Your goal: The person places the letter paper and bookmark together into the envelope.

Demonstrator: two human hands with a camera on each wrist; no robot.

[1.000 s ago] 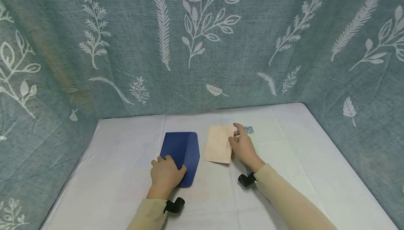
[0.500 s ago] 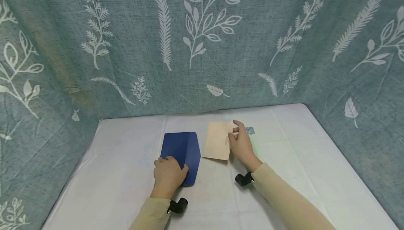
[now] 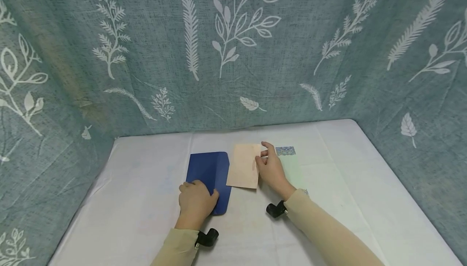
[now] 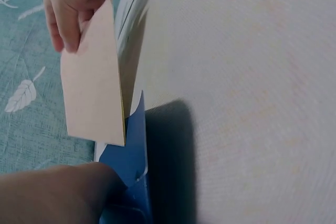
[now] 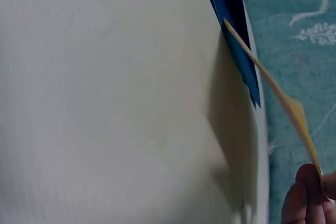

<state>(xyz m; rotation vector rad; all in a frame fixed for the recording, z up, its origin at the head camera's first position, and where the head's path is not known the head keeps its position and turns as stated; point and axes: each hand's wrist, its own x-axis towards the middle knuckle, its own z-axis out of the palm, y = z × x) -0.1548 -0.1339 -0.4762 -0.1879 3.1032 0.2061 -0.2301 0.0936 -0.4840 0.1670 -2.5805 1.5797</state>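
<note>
A dark blue envelope [image 3: 209, 174] with its flap open lies on the white table [image 3: 146, 201]. My left hand [image 3: 196, 202] rests on its near end and holds it down; the envelope [image 4: 131, 171] shows under that hand [image 4: 52, 198] in the left wrist view. My right hand [image 3: 270, 168] pinches the right edge of a peach card [image 3: 243, 170], lifted off the table with its left edge over the envelope's flap. The card [image 4: 93, 95] hangs just above the flap, pinched by the right hand [image 4: 71, 3]. Seen edge-on, the card [image 5: 273, 87] meets the envelope [image 5: 233, 30].
A pale green paper [image 3: 292, 168] with a blue patterned patch [image 3: 285, 151] lies on the table right of my right hand. Teal curtains with white leaf prints [image 3: 233, 47] close in the back and both sides. Black wrist cameras [image 3: 207, 237] sit on my sleeves.
My right hand has carried the peach card leftward, from beside the envelope until its edge overlaps the flap. The green paper beneath is now uncovered. My left hand has stayed on the envelope.
</note>
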